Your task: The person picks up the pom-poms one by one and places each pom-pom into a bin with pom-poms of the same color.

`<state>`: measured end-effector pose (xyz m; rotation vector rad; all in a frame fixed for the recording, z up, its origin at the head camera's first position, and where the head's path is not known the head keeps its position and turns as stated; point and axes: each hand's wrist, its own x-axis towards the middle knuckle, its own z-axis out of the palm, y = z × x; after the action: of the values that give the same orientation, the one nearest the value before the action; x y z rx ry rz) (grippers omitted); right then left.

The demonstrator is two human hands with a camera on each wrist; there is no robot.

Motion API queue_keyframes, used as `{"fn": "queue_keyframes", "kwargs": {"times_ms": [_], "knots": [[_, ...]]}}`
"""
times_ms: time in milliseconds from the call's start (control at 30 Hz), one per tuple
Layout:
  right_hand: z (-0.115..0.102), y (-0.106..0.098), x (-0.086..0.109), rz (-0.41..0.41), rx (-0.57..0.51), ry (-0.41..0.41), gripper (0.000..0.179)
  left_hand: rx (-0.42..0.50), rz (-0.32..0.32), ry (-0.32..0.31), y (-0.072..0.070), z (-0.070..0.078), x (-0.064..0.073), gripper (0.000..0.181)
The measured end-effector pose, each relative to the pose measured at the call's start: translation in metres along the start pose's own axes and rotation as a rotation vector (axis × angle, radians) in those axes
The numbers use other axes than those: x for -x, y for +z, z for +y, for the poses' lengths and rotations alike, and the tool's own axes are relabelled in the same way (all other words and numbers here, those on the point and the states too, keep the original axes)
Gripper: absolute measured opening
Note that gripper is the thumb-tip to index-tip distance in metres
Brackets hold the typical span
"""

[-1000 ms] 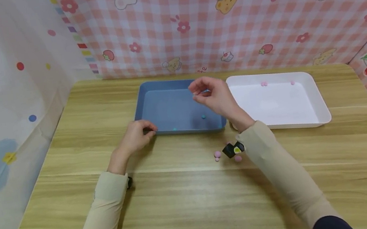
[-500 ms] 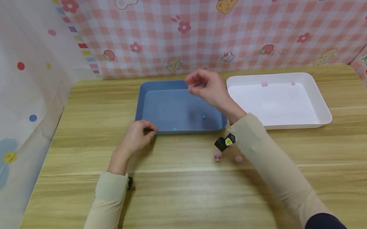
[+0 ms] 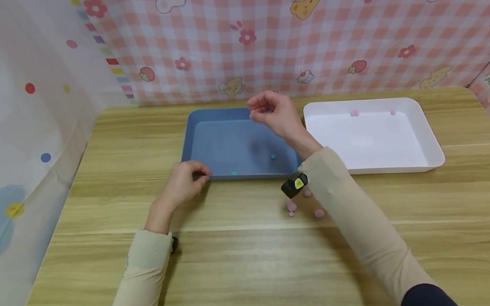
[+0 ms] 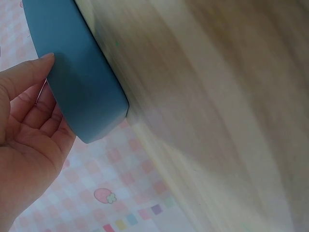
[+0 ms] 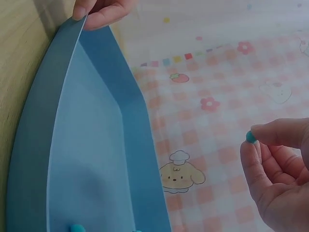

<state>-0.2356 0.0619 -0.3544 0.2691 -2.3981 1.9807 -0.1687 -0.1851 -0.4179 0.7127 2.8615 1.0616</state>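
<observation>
My left hand pinches the near rim of the blue tray close to its left corner; the left wrist view has the thumb on the tray's outer wall and the fingers on its inner side. Above the tray's right part hovers my right hand. Between its thumb and index finger it pinches a small teal ball, which the head view does not show clearly. On the tray floor lies another teal ball, and a green one shows by the near wall.
To the right stands a white tray with several pink balls along its back. More pink balls lie on the wooden table near my right sleeve. A checked cloth hangs behind the table.
My right hand has risen a little and its forearm has swung left, uncovering another pink ball beside the sleeve. My left hand stays at the blue tray's rim.
</observation>
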Motion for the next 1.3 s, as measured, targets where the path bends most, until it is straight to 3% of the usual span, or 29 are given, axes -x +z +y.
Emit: {"fn": "queue_keyframes", "kwargs": {"times_ms": [367,1300], "knots": [[0.007,0.0,-0.007,0.019,-0.003,0.07,0.019,0.007,-0.008,-0.018,0.001,0.002,0.0,0.007],[0.006,-0.005,-0.005,0.026,0.009,0.059,0.02,0.019,-0.016,-0.03,0.0,0.002,0.0,0.008]]}}
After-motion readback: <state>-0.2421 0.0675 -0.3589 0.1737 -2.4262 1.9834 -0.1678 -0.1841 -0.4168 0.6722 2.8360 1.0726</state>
